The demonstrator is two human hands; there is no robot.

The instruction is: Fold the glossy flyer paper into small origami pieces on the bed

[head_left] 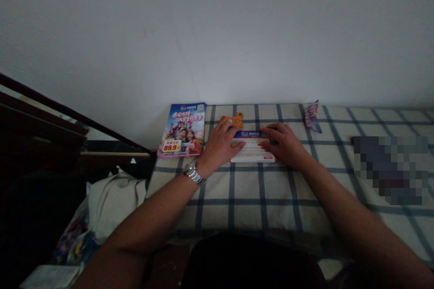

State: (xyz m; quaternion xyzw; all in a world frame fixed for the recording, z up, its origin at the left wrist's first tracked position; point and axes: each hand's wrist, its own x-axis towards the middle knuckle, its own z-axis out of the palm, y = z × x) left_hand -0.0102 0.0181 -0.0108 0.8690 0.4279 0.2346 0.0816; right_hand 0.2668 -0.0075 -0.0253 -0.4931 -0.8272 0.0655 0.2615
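A printed leaflet [252,151] with a blue top band, white panel and red corners lies flat on the checked cloth. At its left side, my left hand [222,142], with a metal watch [194,172] on the wrist, has its fingers by the upper edge and the thumb on the white face. Across from it, my right hand [285,142] grips the right side, index finger at the blue band and thumb lower down. Just behind the leaflet is an orange cartoon-animal cutout [233,120], partly covered by my left fingers. Left of my hands lies a colourful flyer [185,128] marked 89.9, possibly a stack.
A folded pink-and-blue paper piece [312,116] stands at the back right. The checked cloth [247,203] covers the surface, with a pale wall behind. A blurred-out item [389,169] lies far right. Below left are a white bag [113,198] and a dark rail [74,110].
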